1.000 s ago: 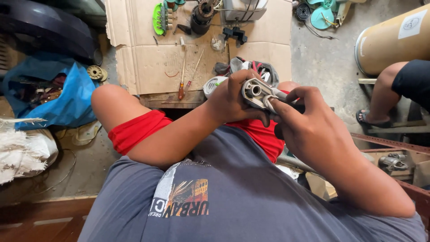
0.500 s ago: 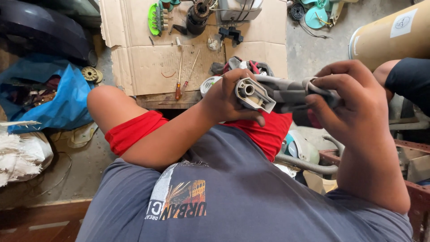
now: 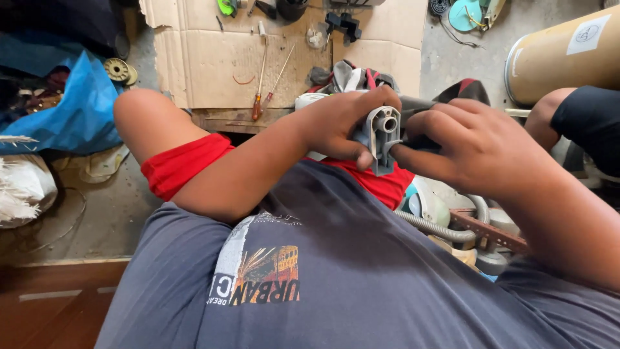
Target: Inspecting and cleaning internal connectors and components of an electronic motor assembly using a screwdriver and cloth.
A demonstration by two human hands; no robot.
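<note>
Hands meet over the lap: the left hand wraps a grey plastic part with a round hollow boss, and the right hand pinches its other side with fingers curled. Beyond the knees, two screwdrivers lie on flattened cardboard on the floor.

Cardboard and one label

A flattened brown cardboard box lies at top; the tan drum at right carries a white rectangular label.
</note>
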